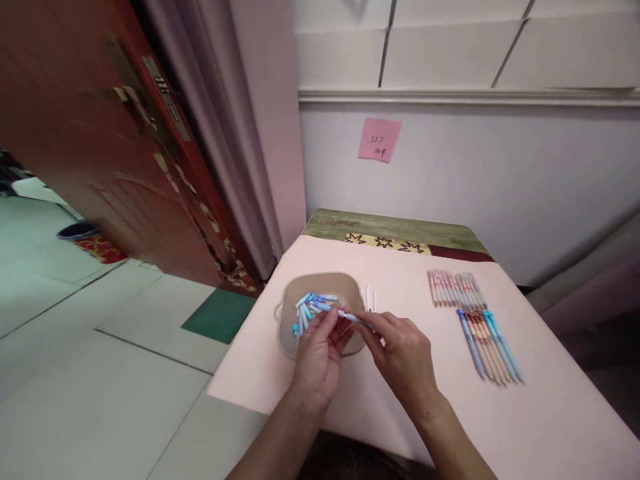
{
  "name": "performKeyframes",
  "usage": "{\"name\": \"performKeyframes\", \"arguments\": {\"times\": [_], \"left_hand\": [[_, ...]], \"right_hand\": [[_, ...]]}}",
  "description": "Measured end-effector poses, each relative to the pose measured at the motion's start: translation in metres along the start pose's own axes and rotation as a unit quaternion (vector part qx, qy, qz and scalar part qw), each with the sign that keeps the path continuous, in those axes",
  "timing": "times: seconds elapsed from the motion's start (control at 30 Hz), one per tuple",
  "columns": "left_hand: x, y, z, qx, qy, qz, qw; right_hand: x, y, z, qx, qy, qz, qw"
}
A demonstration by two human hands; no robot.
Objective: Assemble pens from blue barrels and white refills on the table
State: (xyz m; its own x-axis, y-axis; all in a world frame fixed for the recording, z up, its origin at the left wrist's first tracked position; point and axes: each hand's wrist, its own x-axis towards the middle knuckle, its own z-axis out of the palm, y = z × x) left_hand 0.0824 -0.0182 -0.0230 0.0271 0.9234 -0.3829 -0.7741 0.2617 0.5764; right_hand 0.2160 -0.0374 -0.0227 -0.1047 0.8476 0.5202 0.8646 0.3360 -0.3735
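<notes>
My left hand [323, 340] is closed around the blue end of a pen [344, 315], above the right side of a beige basin [287, 293]. Fingers of my right hand [403, 343] pinch the same pen at its other, paler end. The pen lies nearly level between both hands; my fingers cover parts of it. Inside the basin are several blue and turquoise pen barrels [303, 317] in a loose heap. Just behind my right hand, a few thin white sticks, perhaps refills [369, 297], lie on the table, partly hidden.
To the right lie a row of pinkish pens [456, 289] and, nearer, a row of blue, brown and turquoise pens [489, 347]. A pale pink cover [400, 427] spreads over the table. A pink note [379, 139] sticks to the wall. At left stands a reddish door [125, 167].
</notes>
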Motion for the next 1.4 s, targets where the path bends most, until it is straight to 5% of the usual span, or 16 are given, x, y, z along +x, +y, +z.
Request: {"name": "performKeyframes", "arguments": {"times": [0.33,0.8,1.4], "left_hand": [[0.004,0.0,-0.005,0.021,0.022,0.015,0.999],[-0.002,-0.003,0.003,0.041,0.007,0.019,0.999],[-0.008,-0.008,0.009,0.095,-0.021,0.002,0.995]], "right_hand": [[0.0,-0.011,-0.003,0.039,-0.073,0.085,0.993],[-0.005,-0.008,-0.002,0.074,0.096,0.015,0.992],[-0.008,-0.006,-0.004,0.049,0.123,0.006,0.991]]}}
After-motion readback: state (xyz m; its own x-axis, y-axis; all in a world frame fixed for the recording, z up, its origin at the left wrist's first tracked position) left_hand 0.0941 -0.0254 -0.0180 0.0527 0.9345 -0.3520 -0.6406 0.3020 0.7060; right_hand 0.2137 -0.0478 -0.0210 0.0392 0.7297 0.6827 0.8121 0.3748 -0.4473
